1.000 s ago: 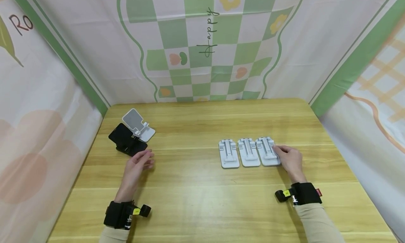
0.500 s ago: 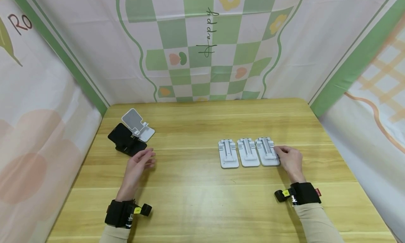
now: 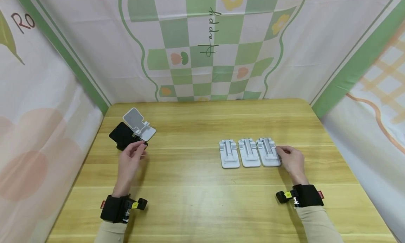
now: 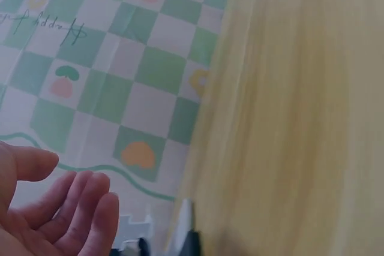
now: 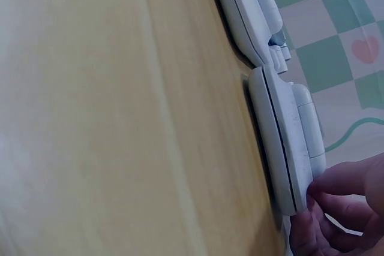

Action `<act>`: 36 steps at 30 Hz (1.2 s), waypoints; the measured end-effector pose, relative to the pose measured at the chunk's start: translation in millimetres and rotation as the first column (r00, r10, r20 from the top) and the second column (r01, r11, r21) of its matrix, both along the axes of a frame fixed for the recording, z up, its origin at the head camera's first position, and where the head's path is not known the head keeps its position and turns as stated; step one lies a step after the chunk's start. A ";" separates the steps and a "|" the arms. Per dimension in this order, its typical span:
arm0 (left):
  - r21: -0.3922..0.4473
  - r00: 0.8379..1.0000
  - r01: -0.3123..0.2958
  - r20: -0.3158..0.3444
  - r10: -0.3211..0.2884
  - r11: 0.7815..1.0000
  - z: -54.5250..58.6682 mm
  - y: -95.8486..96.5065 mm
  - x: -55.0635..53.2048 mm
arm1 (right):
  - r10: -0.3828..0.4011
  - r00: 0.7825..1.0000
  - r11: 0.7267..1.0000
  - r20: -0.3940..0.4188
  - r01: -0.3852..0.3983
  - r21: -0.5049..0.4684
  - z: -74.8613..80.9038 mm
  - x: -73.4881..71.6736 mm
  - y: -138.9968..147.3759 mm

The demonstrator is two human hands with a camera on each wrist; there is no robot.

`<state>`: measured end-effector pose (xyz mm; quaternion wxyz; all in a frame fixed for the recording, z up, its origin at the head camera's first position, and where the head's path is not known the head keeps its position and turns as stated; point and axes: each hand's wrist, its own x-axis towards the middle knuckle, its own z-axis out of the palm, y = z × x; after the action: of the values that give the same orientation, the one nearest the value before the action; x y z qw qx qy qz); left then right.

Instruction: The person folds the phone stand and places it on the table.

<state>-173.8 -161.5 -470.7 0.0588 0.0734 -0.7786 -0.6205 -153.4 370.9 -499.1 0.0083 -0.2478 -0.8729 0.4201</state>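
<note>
Three white folded phone stands lie side by side on the table, right of centre: a left one (image 3: 229, 155), a middle one (image 3: 249, 153) and a right one (image 3: 268, 153). My right hand (image 3: 291, 162) pinches the right edge of the right stand between thumb and fingers, as the right wrist view shows near the stand's corner (image 5: 285, 160). At the far left, an unfolded black phone stand (image 3: 121, 133) stands in front of an unfolded white one (image 3: 134, 120). My left hand (image 3: 129, 164) is at the black stand's near edge, partly covering it. Its fingers (image 4: 90, 208) are relaxed, thumb apart, holding nothing.
The wooden table (image 3: 196, 200) meets a hanging cloth (image 3: 193, 74) printed with checks at its back edge. More cloth hangs at the left and right sides. Each wrist wears a black band with a small camera.
My left hand has shifted slightly left and away from me, now covering more of the black stand's base. My right hand and the folded stands stay in place.
</note>
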 end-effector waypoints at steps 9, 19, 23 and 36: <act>-0.235 0.927 -0.194 -0.361 0.100 0.952 12.0 -17.4 -9.8 | 0.010 0.996 0.999 -0.094 -0.006 0.041 7.7 1.5 -4.0; -0.346 0.768 -0.405 -0.631 0.110 0.846 9.6 -43.3 -25.2 | 0.015 0.982 0.997 -0.191 -0.001 0.075 10.5 -0.2 -10.4; -0.366 0.757 -0.432 -0.645 0.110 0.824 5.4 -52.3 -31.1 | 0.033 0.978 0.998 -0.206 -0.019 0.067 12.1 0.2 -11.6; -0.416 0.841 -0.376 -0.529 0.116 0.828 -11.6 -74.5 -39.7 | 0.028 0.972 0.998 -0.235 -0.012 0.068 11.3 0.1 -16.2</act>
<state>-213.5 -236.0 -482.4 0.3497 0.0020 -0.8565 -0.3797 -153.3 354.7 -487.8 0.1157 -0.1871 -0.8816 0.4176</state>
